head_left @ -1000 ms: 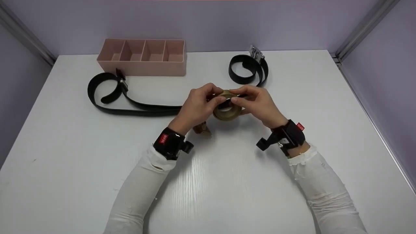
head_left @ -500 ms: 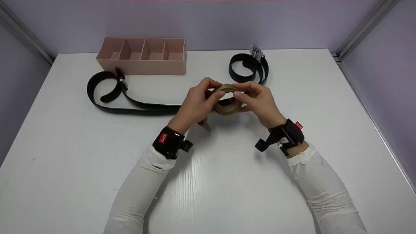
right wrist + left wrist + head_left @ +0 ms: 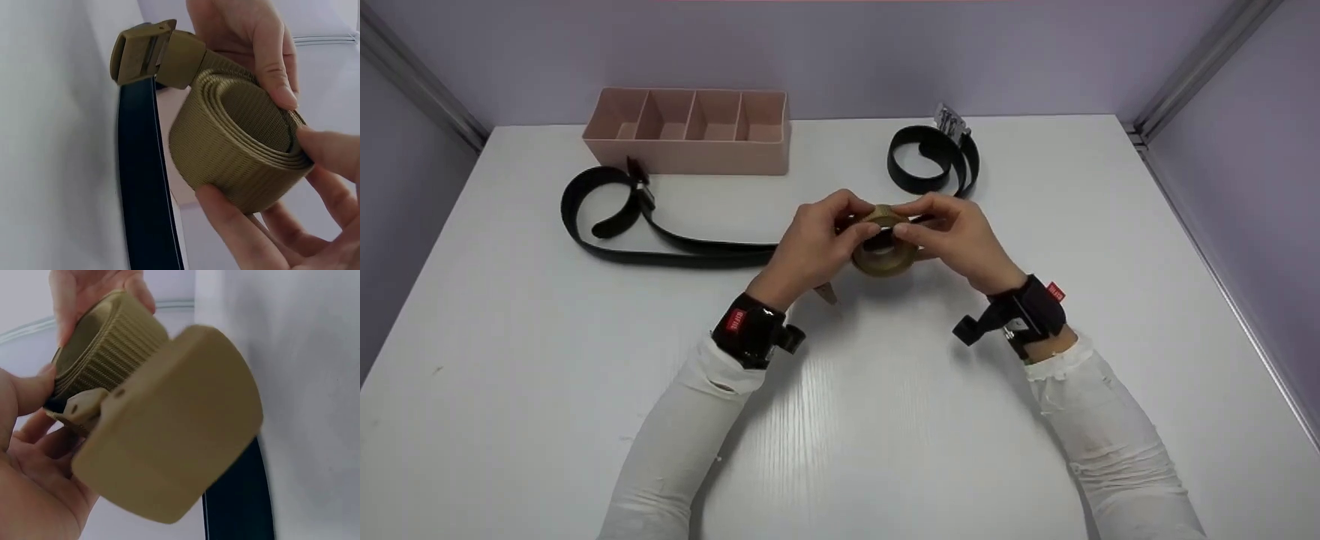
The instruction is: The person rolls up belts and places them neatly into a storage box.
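Note:
A khaki webbing belt, wound into a coil of several layers, is held above the table between both hands. My left hand pinches one side of the coil with thumb and fingers. On the other side, the right hand grips the coil, its thumb at the inner edge. The belt's tan buckle hangs off the coil near the left hand, and in the right wrist view its clasp side shows. From the head view most of the buckle is hidden behind the left hand.
A black belt lies partly looped at the left, running behind the left hand. Another black belt with a silver buckle stands coiled at the back right. A pink box with several compartments stands at the back of the white table.
Both hands raised and tilted the coil half a second ago, then brought it back down. The hanging buckle has turned and shows less beneath the left hand. The other belts and box stayed put.

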### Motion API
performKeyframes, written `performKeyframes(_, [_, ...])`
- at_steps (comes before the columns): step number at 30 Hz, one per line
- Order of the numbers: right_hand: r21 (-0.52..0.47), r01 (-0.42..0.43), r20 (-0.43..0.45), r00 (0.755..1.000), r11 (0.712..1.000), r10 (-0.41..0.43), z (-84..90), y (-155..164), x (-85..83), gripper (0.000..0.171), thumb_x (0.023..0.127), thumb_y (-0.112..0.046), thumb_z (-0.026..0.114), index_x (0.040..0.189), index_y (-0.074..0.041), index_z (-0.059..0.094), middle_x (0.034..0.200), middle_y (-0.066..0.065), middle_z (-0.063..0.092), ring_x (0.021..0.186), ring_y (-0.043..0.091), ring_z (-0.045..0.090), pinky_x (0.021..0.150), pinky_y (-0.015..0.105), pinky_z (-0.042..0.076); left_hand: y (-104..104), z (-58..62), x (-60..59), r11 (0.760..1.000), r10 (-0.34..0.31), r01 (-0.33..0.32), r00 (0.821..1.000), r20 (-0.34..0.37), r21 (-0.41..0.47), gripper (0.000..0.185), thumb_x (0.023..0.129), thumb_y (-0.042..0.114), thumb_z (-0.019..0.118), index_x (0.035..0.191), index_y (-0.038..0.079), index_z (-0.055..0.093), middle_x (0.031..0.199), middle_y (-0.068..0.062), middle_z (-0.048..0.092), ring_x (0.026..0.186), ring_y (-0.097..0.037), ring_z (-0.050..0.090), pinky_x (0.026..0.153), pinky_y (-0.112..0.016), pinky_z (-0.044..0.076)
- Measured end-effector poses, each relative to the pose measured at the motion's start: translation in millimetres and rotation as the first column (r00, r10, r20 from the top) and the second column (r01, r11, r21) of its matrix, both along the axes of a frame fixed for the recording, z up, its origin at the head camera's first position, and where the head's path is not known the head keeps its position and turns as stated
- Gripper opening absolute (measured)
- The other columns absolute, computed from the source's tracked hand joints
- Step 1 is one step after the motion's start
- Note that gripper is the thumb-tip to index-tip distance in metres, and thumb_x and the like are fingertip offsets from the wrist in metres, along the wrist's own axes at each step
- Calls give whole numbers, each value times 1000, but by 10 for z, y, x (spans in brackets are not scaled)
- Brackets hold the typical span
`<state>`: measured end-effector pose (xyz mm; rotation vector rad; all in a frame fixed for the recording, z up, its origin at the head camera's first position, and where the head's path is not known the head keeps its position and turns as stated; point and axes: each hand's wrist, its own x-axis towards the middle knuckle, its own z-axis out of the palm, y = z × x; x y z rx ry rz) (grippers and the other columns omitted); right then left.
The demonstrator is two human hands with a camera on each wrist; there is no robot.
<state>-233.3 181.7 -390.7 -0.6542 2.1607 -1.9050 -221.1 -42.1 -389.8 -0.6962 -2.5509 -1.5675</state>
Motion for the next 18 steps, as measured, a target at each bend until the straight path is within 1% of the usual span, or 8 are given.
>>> performKeyframes(2, [26,-21,1,1000,999,21,-5,7,-7,31,88,-17,69,116,-4,64,117,14,62,94,32,65,69,39,56,4,-12,1,1000,-15,14,1000,-12,-27,23,92,29,62,108,13,62,96,6,67,79,-6,60,68,-23,49])
performKeyframes(4, [40,-28,5,1000,999,28,-12,10,-10,32,88,-18,69,116,-4,65,116,13,62,93,30,66,69,39,56,6,-25,3,999,-18,17,1000,-10,-49,23,92,29,62,108,13,62,94,6,67,76,-7,58,65,-23,47])
performKeyframes(7, [43,-13,2,1000,999,13,-22,-3,-12,31,88,-18,69,116,-4,65,116,13,63,92,29,66,68,38,57,6,-35,3,999,-14,14,1000,-2,-50,23,92,30,62,108,13,61,94,6,66,75,-7,57,64,-23,46])
performKeyframes(10, [16,11,-9,1000,1000,-11,-29,-22,-10,31,87,-17,70,115,-4,65,116,13,63,94,36,64,67,38,57,4,-26,3,999,-3,4,1000,12,-36,25,92,32,62,109,14,60,96,6,66,76,-7,57,65,-25,47])
performKeyframes(13, [-21,36,-10,999,999,-36,-39,-39,-5,31,87,-16,71,115,-5,65,116,13,62,96,42,62,66,40,57,3,-12,-6,1000,5,-4,1000,16,-15,27,92,35,61,111,16,59,101,7,66,81,-4,60,70,-25,49])
performKeyframes(15, [-53,46,8,999,998,-45,-45,-46,-3,31,87,-16,70,115,-5,65,116,14,61,97,43,61,65,40,57,1,-2,-10,1000,9,-9,1000,10,-3,28,92,37,60,112,17,58,103,8,66,82,-4,60,71,-25,50])
performKeyframes(18, [-104,70,56,996,992,-65,-54,-41,-4,31,88,-15,69,116,-3,63,115,16,59,98,37,62,66,41,57,-2,9,-14,1000,9,-10,1000,17,29,30,92,39,59,114,18,57,103,7,65,80,-5,61,69,-25,51])
